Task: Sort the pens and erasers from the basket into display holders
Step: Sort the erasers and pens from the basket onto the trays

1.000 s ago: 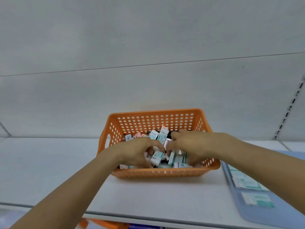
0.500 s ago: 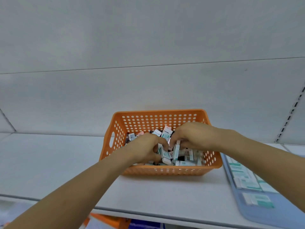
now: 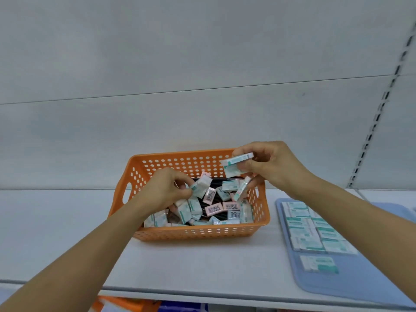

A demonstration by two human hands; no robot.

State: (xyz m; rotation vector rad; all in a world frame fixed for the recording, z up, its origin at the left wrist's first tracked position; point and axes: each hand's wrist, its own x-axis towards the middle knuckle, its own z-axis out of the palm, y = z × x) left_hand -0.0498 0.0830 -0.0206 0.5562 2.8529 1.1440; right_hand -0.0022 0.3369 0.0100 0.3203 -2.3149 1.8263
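1. An orange perforated plastic basket (image 3: 193, 233) is set on a white shelf (image 3: 56, 221), filled with small white-and-teal and pink wrapped erasers (image 3: 221, 208) over black pens (image 3: 219, 183).
2. A few white-and-teal erasers are pinched above the basket's right rear corner by the curled fingers of the right hand (image 3: 273, 164).
3. One white-and-teal eraser is gripped inside the basket by the left hand (image 3: 166, 189).
4. A flat blue tray (image 3: 360, 278) with rows of teal erasers is seen just right of the basket.

Black pens (image 3: 216, 184) mostly buried under erasers (image 3: 231, 207); blue tray (image 3: 360, 282) cut by right edge, labels perhaps unreadable.
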